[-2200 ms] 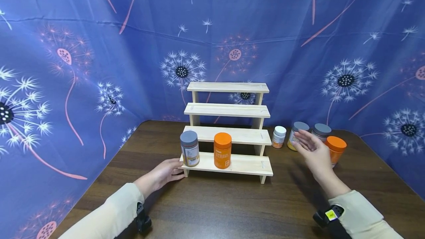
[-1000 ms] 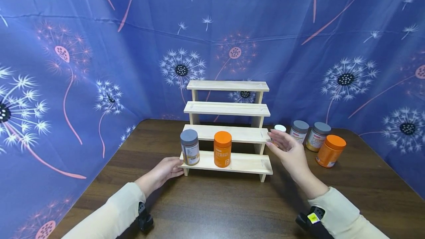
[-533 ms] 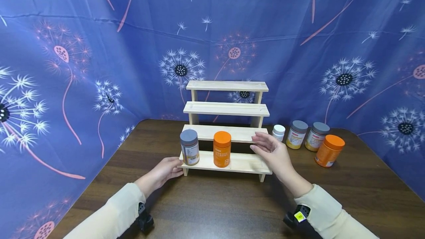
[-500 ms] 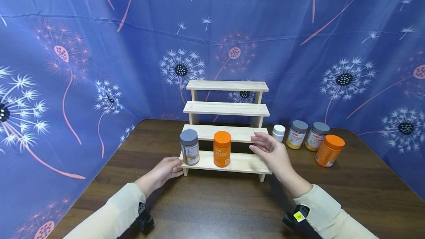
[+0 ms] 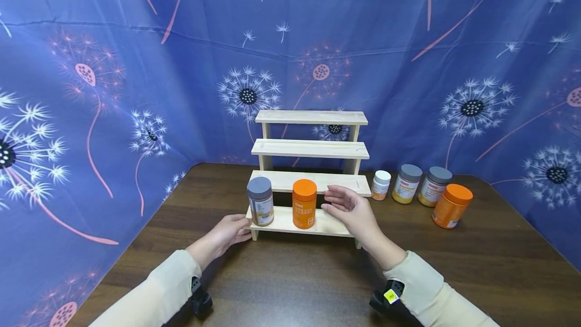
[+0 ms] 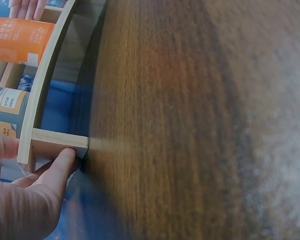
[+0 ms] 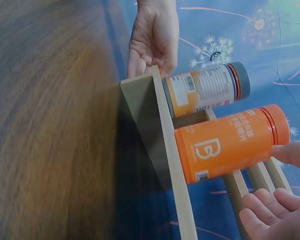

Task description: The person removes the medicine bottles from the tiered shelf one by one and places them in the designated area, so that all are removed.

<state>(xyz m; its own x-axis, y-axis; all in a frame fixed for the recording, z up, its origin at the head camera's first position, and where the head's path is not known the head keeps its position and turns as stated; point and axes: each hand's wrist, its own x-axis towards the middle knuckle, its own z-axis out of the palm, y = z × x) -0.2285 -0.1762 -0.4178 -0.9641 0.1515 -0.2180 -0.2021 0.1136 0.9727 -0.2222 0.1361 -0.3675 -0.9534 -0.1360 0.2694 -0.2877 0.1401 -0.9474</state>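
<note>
A tiered wooden display rack stands on the table. On its bottom shelf, a grey-lidded bottle is upright at the left end, with an orange bottle beside it near the middle. My left hand grips the shelf's left end; the left wrist view has fingers against the short leg. Just right of the orange bottle is my right hand, fingers loosely bent, holding nothing. In the right wrist view its fingertips are close to the bottle; contact cannot be told.
Right of the rack stand a small white-lidded bottle, two grey-lidded bottles and another orange bottle. A blue dandelion-print cloth hangs behind the dark wooden table.
My right hand has moved left from the bottles at the right, across the rack's right end, to beside the orange bottle on the shelf. My left hand has stayed at the rack.
</note>
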